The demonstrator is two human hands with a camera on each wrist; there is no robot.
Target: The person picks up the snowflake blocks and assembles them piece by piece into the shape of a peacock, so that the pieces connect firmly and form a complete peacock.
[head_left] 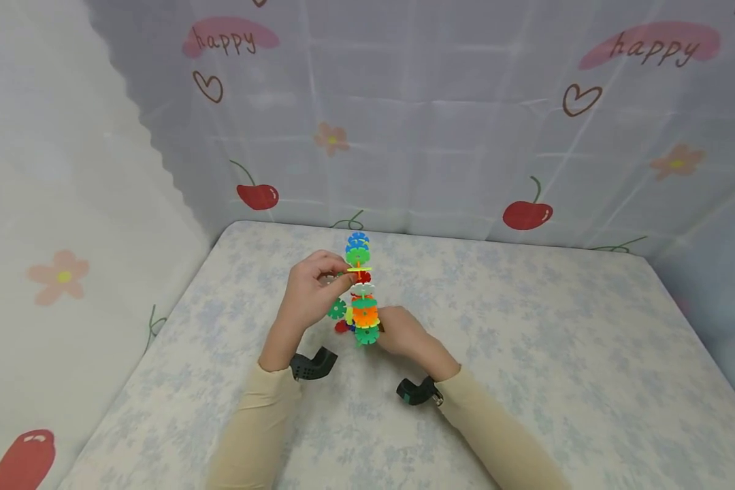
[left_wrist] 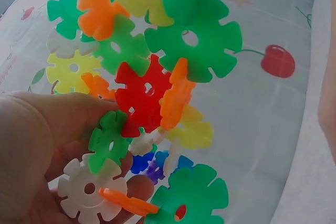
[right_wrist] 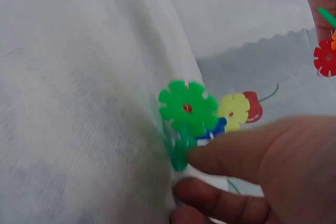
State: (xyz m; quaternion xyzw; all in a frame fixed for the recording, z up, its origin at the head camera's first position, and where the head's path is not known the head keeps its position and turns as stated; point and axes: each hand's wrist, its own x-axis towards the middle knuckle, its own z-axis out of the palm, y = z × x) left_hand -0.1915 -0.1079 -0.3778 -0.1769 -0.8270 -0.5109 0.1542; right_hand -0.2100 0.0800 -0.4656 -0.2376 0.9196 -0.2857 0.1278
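A tall structure of interlocking notched plastic snowflake discs [head_left: 365,315] stands on the table between the hands, in blue, green, yellow, red, white and orange. My left hand [head_left: 309,289] grips its upper part from the left, thumb and fingers around the discs. In the left wrist view a red disc [left_wrist: 143,94] lies at the thumb tip, and a white disc [left_wrist: 90,188] is in front of the fingers. Low on the right side, my right hand [head_left: 404,331] pinches a green disc [right_wrist: 180,153] near the base. The structure partly hides the right fingertips in the head view.
The pale patterned tabletop [head_left: 514,340] extends widely to the right and in front. A printed curtain [head_left: 416,136] hangs along the back edge, with another sheet [head_left: 61,204] at the left. Dark wrist cameras [head_left: 314,364] are strapped beneath both wrists.
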